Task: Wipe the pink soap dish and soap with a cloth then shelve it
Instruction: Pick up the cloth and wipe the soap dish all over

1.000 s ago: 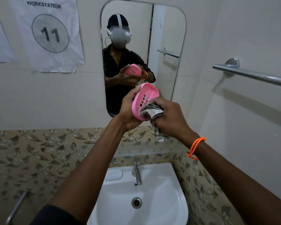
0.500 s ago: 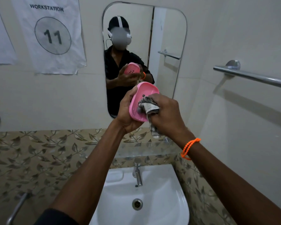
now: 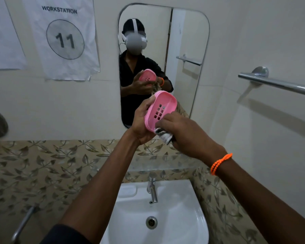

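The pink soap dish [image 3: 160, 110] is held tilted in front of the mirror [image 3: 187, 41], above the sink [image 3: 188, 213], gripped by the left hand [image 3: 143, 120]. A cloth [image 3: 163, 136] is clutched in the right hand [image 3: 185, 132] and pressed to the dish's lower rim, so the wiping step appears to be in hand. No soap is seen, so it would probably be needed next.

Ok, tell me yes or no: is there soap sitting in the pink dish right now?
No, the pink soap dish, tilted in the left hand, shows only its bare slotted floor.
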